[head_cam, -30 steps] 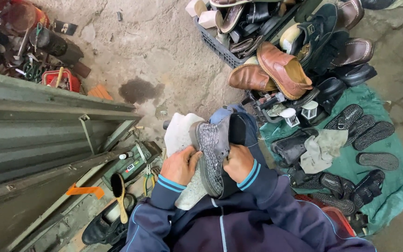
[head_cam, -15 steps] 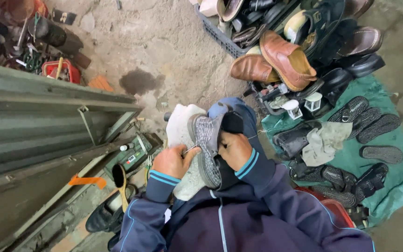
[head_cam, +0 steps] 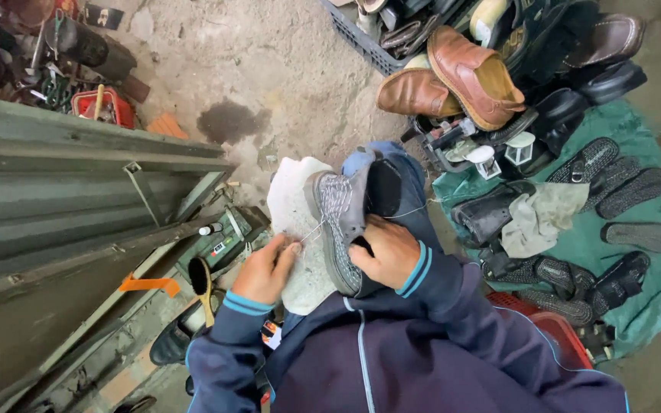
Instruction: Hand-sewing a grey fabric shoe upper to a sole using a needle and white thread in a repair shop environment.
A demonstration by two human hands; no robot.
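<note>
I see the grey shoe (head_cam: pixel 340 222) on my lap, sole side turned left, resting against a white cloth (head_cam: pixel 294 222) spread over my knee. My right hand (head_cam: pixel 385 252) is clenched around the shoe's upper near the opening, holding it steady. My left hand (head_cam: pixel 265 269) sits just beside the sole edge, fingertips pinched together on a thin thread (head_cam: pixel 311 229) that runs up to the sole; whether a needle is between them I cannot tell, it is too small.

Left of my knee lies a green metal box (head_cam: pixel 223 237) and a wooden-handled brush (head_cam: pixel 202 279) standing over a dark shoe (head_cam: pixel 170 344) on the floor. Further left, long green metal panels (head_cam: pixel 63 191) fill that side. Nothing lies between my hands and the shoe.

To my right, well apart, a green tarp (head_cam: pixel 652 283) carries black soles (head_cam: pixel 613 172), sandals and a crumpled rag (head_cam: pixel 541 218). Beyond it, two brown leather shoes (head_cam: pixel 453 80) are stacked at the edge of a heap of dark footwear beside a plastic crate (head_cam: pixel 361 46). The concrete floor (head_cam: pixel 269 69) ahead shows a dark stain.
</note>
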